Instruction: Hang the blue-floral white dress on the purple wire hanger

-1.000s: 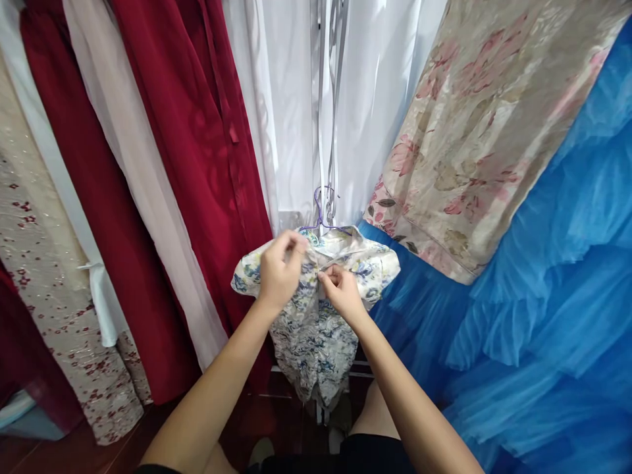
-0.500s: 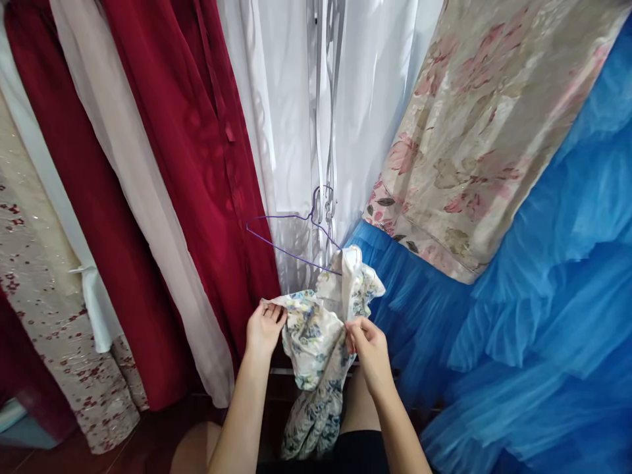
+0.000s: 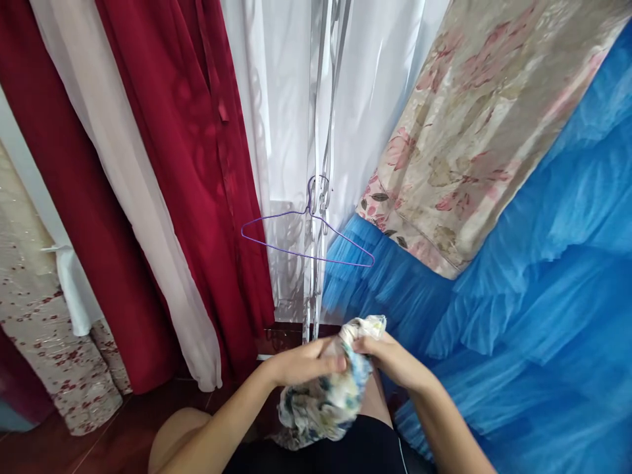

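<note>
Both my hands grip a small floral garment [image 3: 326, 398], white with blue and grey flowers, bunched up low in front of me above my lap. My left hand [image 3: 301, 362] closes over its upper left part, and my right hand [image 3: 390, 359] pinches its top edge from the right. Above them a thin purple wire hanger [image 3: 306, 237] hangs bare, hooked on white ribbons [image 3: 323, 118] that drop from above.
Hanging clothes surround me: dark red dresses [image 3: 197, 164], a pale pink sheer one [image 3: 128, 197], white sheer fabric [image 3: 281, 131], a beige flowered dress [image 3: 474, 131] and a blue tulle skirt [image 3: 543, 296]. A beige dress with red dots [image 3: 44, 329] hangs at the left. The floor [image 3: 99, 441] is dark wood.
The floral garment has come off the purple hanger, which now hangs bare. My hands have dropped toward my lap and bunched the garment together.
</note>
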The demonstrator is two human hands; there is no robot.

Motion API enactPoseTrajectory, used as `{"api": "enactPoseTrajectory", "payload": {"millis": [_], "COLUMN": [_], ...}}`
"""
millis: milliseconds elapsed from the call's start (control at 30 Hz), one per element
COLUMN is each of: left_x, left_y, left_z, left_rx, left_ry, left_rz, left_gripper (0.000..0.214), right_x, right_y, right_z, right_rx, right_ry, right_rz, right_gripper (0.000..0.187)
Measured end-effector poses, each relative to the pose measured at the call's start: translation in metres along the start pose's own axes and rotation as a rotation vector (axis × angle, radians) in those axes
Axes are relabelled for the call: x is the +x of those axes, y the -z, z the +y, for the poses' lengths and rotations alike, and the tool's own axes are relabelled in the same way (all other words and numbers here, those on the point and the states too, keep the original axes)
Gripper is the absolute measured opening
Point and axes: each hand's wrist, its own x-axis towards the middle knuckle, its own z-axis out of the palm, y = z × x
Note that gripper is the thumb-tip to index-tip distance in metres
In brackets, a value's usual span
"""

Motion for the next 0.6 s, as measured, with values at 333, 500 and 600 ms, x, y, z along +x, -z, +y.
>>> {"api": "enactPoseTrajectory", "payload": {"millis": [333,500,600], "left_x": [-0.026,-0.022,-0.025], "left_y": [0.058,0.086,0.096], "left_z": [-0.016,0.029,0.046], "left_rx": [0.914,0.83,0.716], "left_ry": [0.096,0.064,0.021], "left_rz": [0.226,0.397,0.462], "left_gripper": [0.038,0.036,0.037], "right_x": [0.057,0.138,0.171], "right_y": [0.123,0.144,0.121], "right_z": [-0.083,-0.104,-0.108], "right_rx": [-0.549,-0.384,-0.348], "right_ry": [0.086,0.223,0.142], "right_rz": [0.059,0.312,0.191], "right_gripper": [0.015,0.018,0.022]}}
